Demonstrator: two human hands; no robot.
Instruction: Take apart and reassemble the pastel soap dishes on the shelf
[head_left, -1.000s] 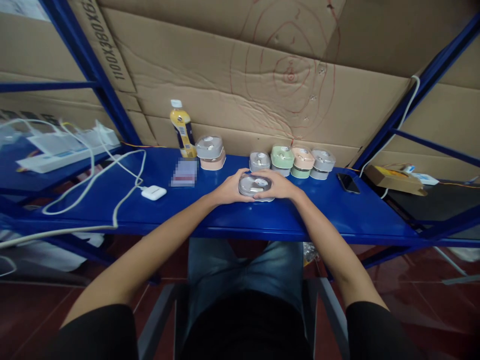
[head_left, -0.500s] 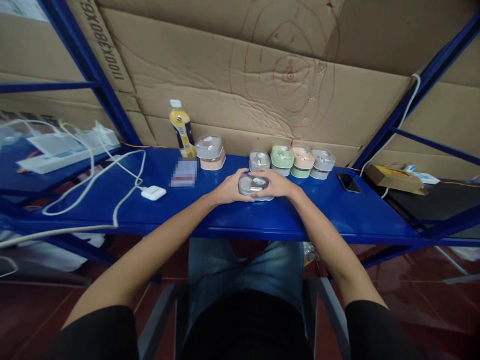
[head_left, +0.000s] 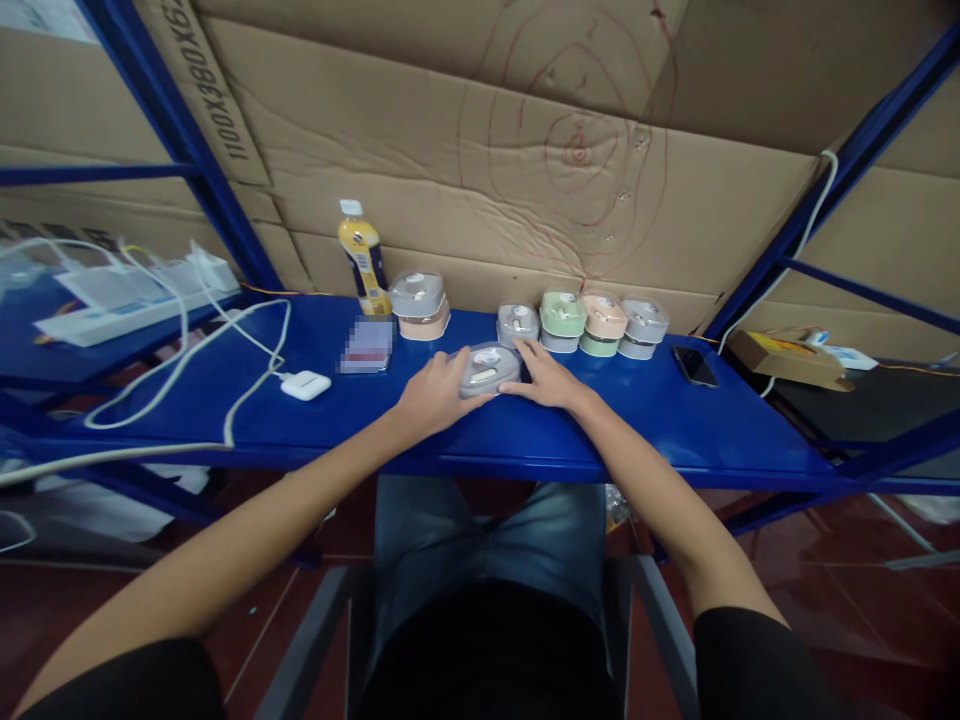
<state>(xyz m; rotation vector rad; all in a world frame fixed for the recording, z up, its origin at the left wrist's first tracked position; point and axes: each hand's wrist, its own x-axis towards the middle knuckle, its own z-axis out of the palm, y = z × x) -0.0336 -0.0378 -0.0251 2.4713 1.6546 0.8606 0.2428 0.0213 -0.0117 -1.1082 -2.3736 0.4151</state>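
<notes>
A grey lidded box with a see-through top, a pale oblong piece and a round sticker sits between my two hands over the blue shelf. My left hand wraps its left side, with the thumb along the front edge. On the opposite side, my right hand grips the box's right end with thumb and fingertips. Just behind it stands another grey lidded box. The underside of the held box is hidden, so I cannot tell whether it rests on the shelf.
Along the cardboard back wall stand stacked boxes with green, peach and grey tops. Farther left are another stack, a yellow bottle, a blurred-out flat item and a white charger. A phone lies right.
The held grey box has shifted left, with both hands still at its sides. My left hand has moved left and slightly toward me, and my right hand's fingers have spread wider.
</notes>
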